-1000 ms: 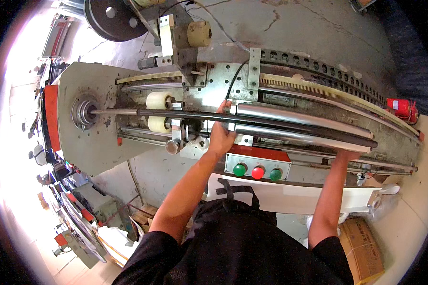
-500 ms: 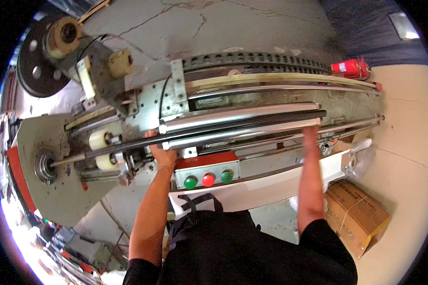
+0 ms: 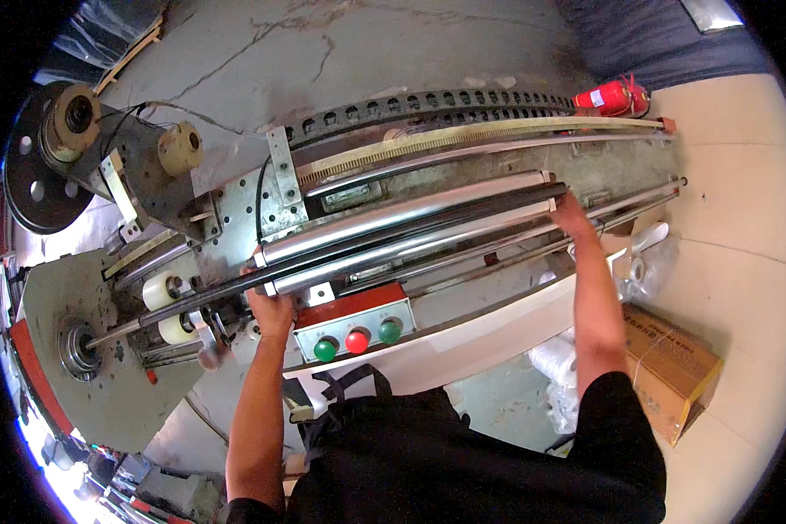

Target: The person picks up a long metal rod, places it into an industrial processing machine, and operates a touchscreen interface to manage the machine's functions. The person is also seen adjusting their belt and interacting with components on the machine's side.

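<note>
Two long silver rollers (image 3: pixel 410 220) with white end pieces lie side by side on the machine, a black shaft (image 3: pixel 341 253) running between them. At their left end, my left hand (image 3: pixel 271 311) is closed around the end of the near roller, its fingertips partly hidden behind the metal. My right hand (image 3: pixel 573 217) closes on the right end of that same roller, beside the tip of the black shaft; its fingers are partly hidden. The shaft's left end reaches a round chuck (image 3: pixel 79 348) on a grey plate.
A control box (image 3: pixel 358 325) with green and red buttons sits just right of my left hand. White rubber wheels (image 3: pixel 159 290) flank the shaft. A black cable chain (image 3: pixel 437 102) runs behind. Around stand a red extinguisher (image 3: pixel 614 96), a cardboard box (image 3: pixel 672 367) and a white trough (image 3: pixel 480 349).
The view has tilted, so the machine slants up more to the right. My right hand has come from below the rollers' right end to close around it. My left hand stays at the left end.
</note>
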`<control>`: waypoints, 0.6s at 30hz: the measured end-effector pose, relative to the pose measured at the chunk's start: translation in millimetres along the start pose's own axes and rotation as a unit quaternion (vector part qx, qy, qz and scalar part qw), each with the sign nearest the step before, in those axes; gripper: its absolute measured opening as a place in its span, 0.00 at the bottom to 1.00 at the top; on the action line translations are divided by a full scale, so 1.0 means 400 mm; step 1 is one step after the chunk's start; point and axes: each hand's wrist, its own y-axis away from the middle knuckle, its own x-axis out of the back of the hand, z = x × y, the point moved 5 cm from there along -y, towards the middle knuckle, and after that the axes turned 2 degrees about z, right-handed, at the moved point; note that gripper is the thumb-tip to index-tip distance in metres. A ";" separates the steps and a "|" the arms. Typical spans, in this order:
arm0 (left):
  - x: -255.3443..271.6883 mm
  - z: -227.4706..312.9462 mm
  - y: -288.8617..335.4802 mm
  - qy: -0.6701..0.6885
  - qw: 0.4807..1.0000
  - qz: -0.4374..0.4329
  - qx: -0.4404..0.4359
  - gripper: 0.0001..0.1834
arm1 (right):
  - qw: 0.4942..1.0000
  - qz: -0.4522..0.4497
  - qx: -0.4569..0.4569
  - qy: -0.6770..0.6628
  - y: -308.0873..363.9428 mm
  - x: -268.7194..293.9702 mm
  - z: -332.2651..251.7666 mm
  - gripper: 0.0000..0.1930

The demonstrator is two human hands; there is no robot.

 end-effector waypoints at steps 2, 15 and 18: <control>-0.013 -0.085 0.004 -0.047 0.993 0.049 0.096 0.36 | 0.992 -0.065 0.095 -0.045 -0.041 0.020 0.019 0.37; -0.001 0.084 -0.007 0.058 0.998 0.016 0.016 0.37 | 0.742 0.432 0.149 -0.490 0.083 -0.276 -0.173 0.35; -0.007 0.040 -0.017 0.013 0.994 0.072 0.080 0.34 | 0.915 0.355 -0.006 -0.190 0.085 -0.207 -0.086 0.31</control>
